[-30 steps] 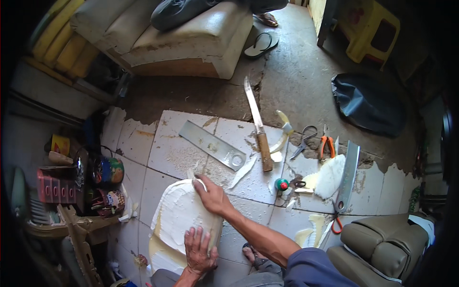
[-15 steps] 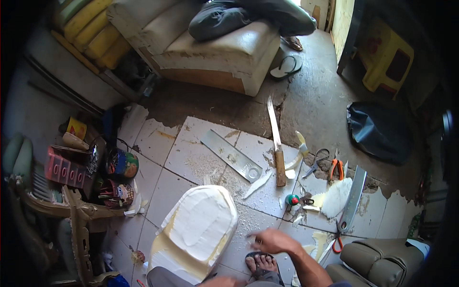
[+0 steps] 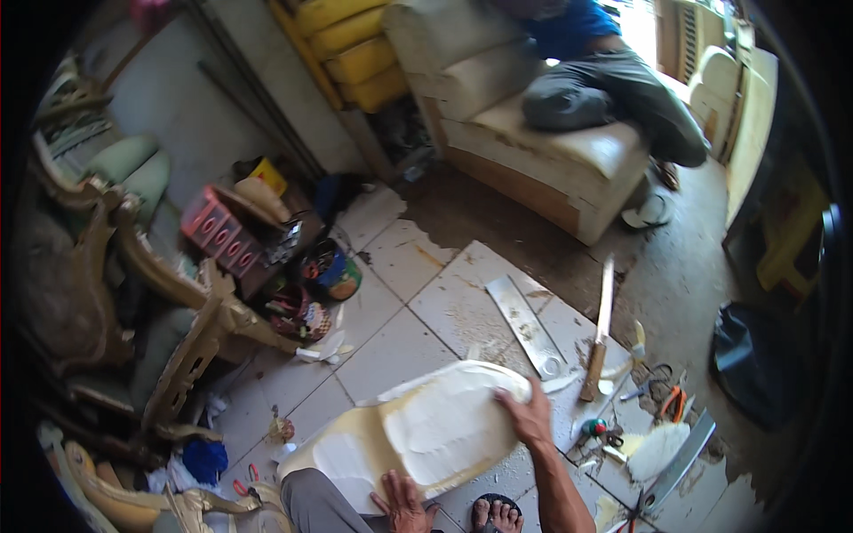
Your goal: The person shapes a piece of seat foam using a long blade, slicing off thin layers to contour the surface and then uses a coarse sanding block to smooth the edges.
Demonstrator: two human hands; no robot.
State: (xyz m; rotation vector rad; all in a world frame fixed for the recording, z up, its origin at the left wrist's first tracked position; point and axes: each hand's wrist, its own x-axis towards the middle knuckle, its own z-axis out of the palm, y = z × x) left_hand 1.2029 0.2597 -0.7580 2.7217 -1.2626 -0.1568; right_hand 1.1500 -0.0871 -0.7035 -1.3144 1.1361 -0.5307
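Pale foam block [image 3: 458, 417] left of the wooden-handled knife [image 3: 600, 329], one end hidden by a knee [image 3: 320, 499].
Left hand [image 3: 404, 504] rests flat, fingers spread, on it; right hand [image 3: 530, 415] clasps its edge, fingertips partly unseen.

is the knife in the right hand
No, the knife lies on the floor, while the right hand is at the foam's edge.
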